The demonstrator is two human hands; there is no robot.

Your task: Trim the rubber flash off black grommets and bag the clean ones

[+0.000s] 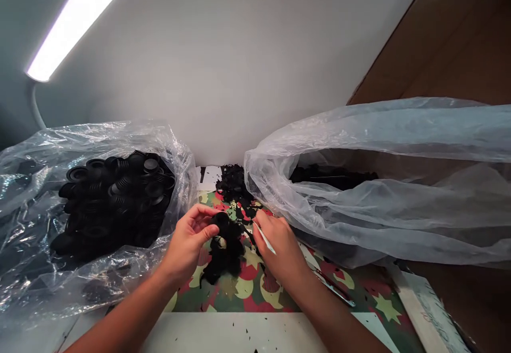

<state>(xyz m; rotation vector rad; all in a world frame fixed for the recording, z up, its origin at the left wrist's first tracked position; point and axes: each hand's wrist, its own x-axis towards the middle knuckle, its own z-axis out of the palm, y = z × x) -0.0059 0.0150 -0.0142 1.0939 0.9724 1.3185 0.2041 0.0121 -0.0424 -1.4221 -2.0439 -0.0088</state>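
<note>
Between the thumb and fingers of my left hand (195,236) is a small round black part (220,219), which looks like a cap. My right hand (275,241) is closed around a slim tool with a white handle (264,237); I cannot make out its tip. Below and between the hands lies a heap of black scraps (225,257) on the patterned cover (275,294). More black trimmings (235,182) are piled farther back by the wall.
At the left, a clear plastic bag (24,182) holds many black ribbed round parts (120,198). A translucent bag (339,236) with black material inside lies open at the right. Near my right forearm lies a slender metal-looking tool (335,289). A lit lamp (80,23) hangs upper left.
</note>
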